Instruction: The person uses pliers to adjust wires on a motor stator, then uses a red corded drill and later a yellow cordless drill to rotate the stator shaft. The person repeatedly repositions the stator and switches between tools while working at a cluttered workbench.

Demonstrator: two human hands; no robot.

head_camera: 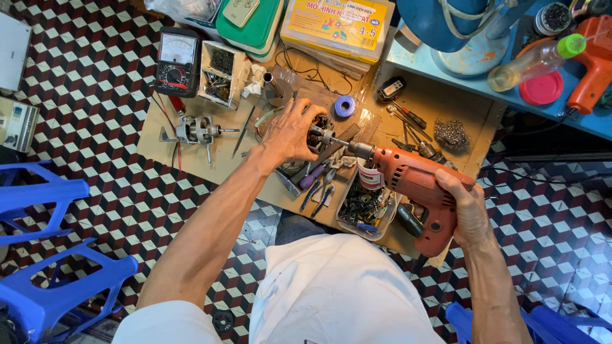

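Work piece: small round electric motor core with dark copper windings and a steel shaft (320, 135), lying on the low brown cardboard-covered tabletop (440, 102), near its middle.
Left hand (288, 132): I see it closed over the motor core from the left, fingers wrapped around the body.
Tool: red plastic-bodied electric drill with a metal chuck (414, 185), just right of the core; the chuck end meets the core's shaft.
Long axis: the drill runs from lower right up to upper left, in line with the shaft.
Right hand (468, 213): clenched around the drill's pistol grip, well apart from the core; my left is the nearer one.
Beside: blue-handled pliers (317, 191) and a clear tray of small dark parts (366, 207) below the core.
Further out: black analogue multimeter (176, 60), upper left.
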